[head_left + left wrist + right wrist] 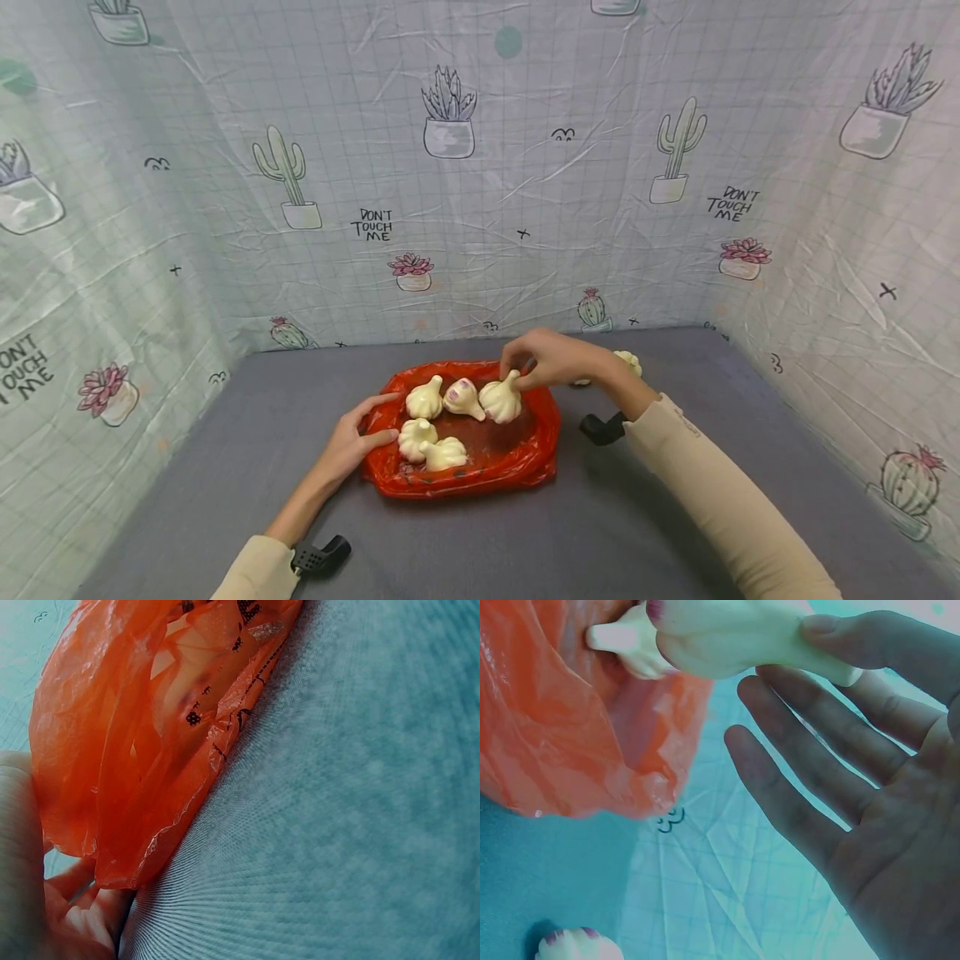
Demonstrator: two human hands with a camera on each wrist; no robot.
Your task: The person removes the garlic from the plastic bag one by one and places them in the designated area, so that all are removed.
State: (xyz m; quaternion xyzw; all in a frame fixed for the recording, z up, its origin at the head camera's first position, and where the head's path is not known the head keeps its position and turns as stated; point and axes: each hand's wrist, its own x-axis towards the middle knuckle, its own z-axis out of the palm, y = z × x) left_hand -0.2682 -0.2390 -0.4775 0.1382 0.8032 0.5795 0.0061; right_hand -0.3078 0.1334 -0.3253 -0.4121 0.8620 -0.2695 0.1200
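A red plastic bag (480,483), opened wide on the table, holds several garlic bulbs (424,400). My right hand (551,358) pinches one bulb (500,402) by its stem over the bag's right part; in the right wrist view the thumb and a finger of the hand (870,765) grip that bulb's stem (802,652), the other fingers extended. My left hand (352,437) holds the bag's left rim, thumb inside and fingers at the outer side. The left wrist view has the hand (67,907) beside the bag's crinkled wall (127,750).
Behind my right forearm another garlic bulb (628,362) lies on the grey table (300,392). A bulb (579,945) also lies outside the bag in the right wrist view. A patterned cloth (495,183) hangs behind and at both sides.
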